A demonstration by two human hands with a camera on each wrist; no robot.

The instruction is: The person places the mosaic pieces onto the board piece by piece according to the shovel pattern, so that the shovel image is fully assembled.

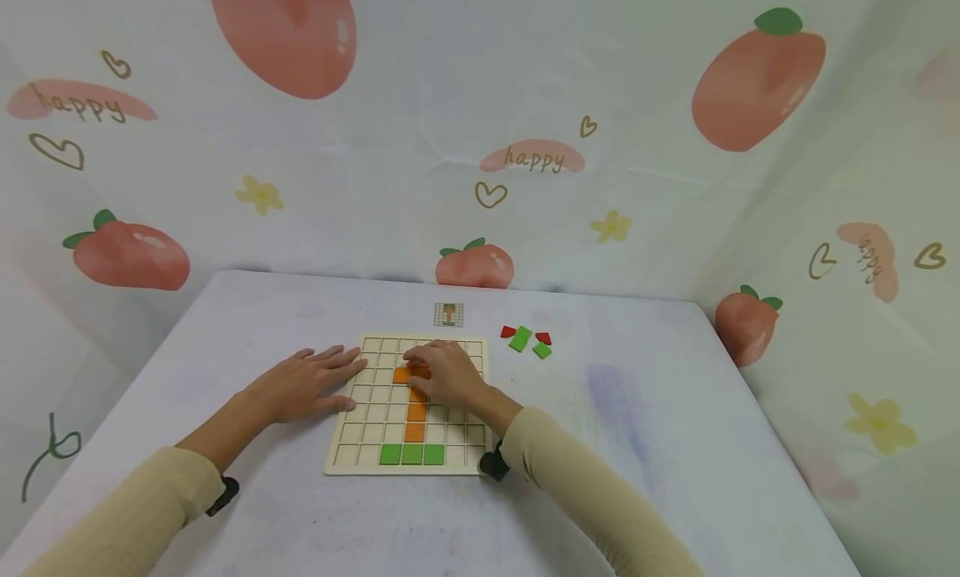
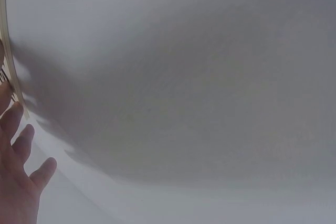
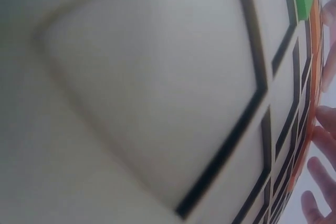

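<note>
A pale wooden grid board [image 1: 372, 434] lies on the table. Orange square tiles [image 1: 416, 412] form a column with a short row at its top, and green square tiles [image 1: 412, 454] line the bottom. My right hand [image 1: 448, 375] reaches over the upper middle; its thumb and index finger hold an orange tile at the top of the column, partly hidden under the hand. Orange also shows beside those fingertips in the right wrist view. With fingers spread, my left hand [image 1: 309, 385] rests at the board's left edge, touching it.
Right of the board lie loose green tiles [image 1: 521, 338] and red pieces [image 1: 543, 338]. A small picture card [image 1: 448, 314] lies behind the board. The white table [image 1: 600, 485] meets a printed cloth backdrop [image 1: 390, 227] at its far edge.
</note>
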